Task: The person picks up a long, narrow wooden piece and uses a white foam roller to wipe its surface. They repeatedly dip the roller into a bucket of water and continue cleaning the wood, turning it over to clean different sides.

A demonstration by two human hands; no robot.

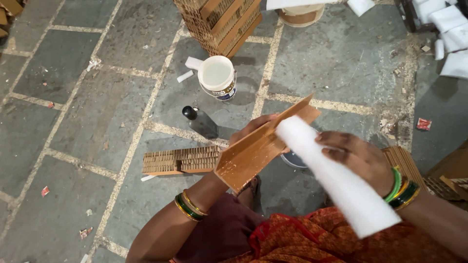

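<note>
While the left hand (248, 134) grips a folded brown cardboard angle piece (258, 148) from behind, fingers curled round its back edge w/ only tips showing, the right hand (353, 158) lies across a long white foam strip (336, 178), fingers closed on it, pressing its upper end into the shiny inner face of the angle. Both things sit up in front of the person's lap, above the grey stone floor (78, 97), not resting on anything. Risk, as I judge it: the wet-looking sheen on the cardboard may be glue, so if the strip lands skewed it could stick crooked & be hard to shift; the long free tail of foam hangs down toward the orange patterned cloth (331, 238) & could sag or drag, pulling the top end off line; a one-hand hold on light card could also let the angle twist. Materials: card is stiff, flat-faced, sharp creased, glossy inside; foam is soft, matte, fuzzy-edged, rectangular, bends easily. Nearby on the floor: a white plastic tub (217, 77) holding pale liquid, a small dark bottle (190, 113) w/ black cap just below it, a row of stacked cardboard angles (181, 159) lying left of the hands, a taller stack (222, 22) at top, more white foam pieces (446, 29) top right, well apart. Floor is rough slab w/ pale joints, littered w/ scraps
</note>
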